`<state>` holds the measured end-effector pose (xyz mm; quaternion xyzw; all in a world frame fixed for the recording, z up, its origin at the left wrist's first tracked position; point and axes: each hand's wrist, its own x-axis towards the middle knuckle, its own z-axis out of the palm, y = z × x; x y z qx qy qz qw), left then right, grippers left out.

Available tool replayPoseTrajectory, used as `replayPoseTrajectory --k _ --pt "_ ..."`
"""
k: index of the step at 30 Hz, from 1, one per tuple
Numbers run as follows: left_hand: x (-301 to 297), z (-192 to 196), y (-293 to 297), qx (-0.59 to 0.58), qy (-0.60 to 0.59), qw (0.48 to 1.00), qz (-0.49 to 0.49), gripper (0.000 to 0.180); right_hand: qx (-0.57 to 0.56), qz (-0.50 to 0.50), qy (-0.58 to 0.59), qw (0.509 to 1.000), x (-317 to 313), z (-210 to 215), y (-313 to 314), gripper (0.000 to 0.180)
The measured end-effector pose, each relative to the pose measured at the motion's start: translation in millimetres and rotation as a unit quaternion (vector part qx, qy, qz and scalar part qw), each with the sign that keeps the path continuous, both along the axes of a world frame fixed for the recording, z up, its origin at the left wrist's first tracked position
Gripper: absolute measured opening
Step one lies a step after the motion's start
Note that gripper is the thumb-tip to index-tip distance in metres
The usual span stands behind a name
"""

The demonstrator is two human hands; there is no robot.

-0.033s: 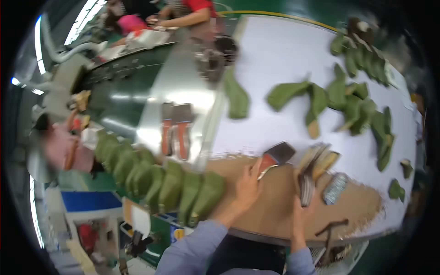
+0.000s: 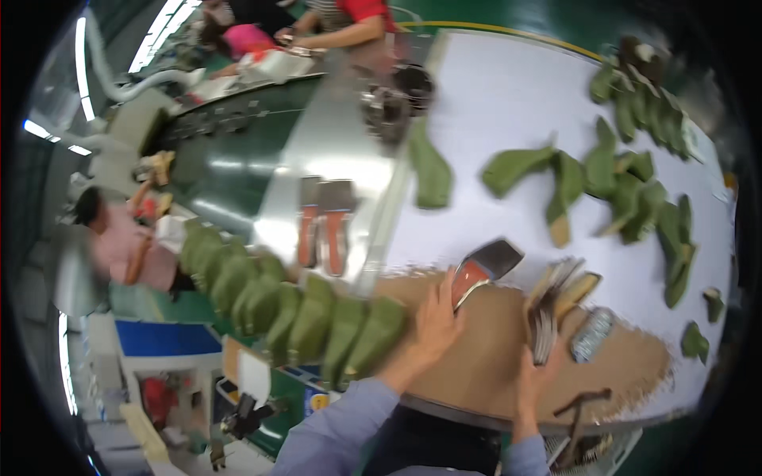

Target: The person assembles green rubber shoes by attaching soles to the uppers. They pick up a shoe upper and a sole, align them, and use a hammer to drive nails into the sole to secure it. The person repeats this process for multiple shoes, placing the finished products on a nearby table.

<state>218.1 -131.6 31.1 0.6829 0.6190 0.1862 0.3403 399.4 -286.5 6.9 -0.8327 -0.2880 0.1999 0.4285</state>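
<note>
Head view: a worker's left hand (image 2: 439, 321) grasps a red-and-black piece (image 2: 474, 274) at the table's (image 2: 508, 95) near side, the right hand (image 2: 536, 373) a layered stack (image 2: 546, 321); two similar pieces (image 2: 334, 238) already lie at left.

White-topped table (image 2: 508, 95), scattered green shoe lasts (image 2: 601, 168)

Left hand (image 2: 437, 324) — gripping, forearm slanted | right hand (image 2: 537, 370) — apparently gripping, blurred
</note>
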Motion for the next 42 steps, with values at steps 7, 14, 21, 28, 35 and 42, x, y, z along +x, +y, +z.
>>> replayPoseTrajectory --k 7,14,21,28,35,42 --pt "-162.8 22.2 130.3 0.226 0.183 0.934 0.207 0.089 -0.049 0.052 -0.060 0.996 -9.2 7.4 -3.0 0.070" --pt "-199.6 -15.0 161.0 0.049 0.243 0.949 0.197 0.102 -0.055 0.070 -0.140 0.986 -18.8 -2.6 -5.6 0.070" --pt "-250.8 29.3 181.6 0.050 0.179 0.948 0.257 0.100 -0.111 0.075 -0.151 0.979 -27.8 10.6 -1.0 0.070" --pt "-245.9 -28.6 227.7 -0.005 0.247 0.947 0.206 0.093 -0.073 0.088 -0.220 0.969 -24.6 -7.9 0.2 0.073" --pt "-141.6 26.3 157.5 -0.041 -0.173 0.971 0.161 0.069 -0.135 0.058 -0.289 0.946 -10.3 -8.8 4.8 0.086" --pt "-8.1 19.5 -46.3 -0.035 0.115 0.992 0.035 0.101 -0.144 0.096 -0.259 0.950 -29.9 8.6 -19.2 0.082"
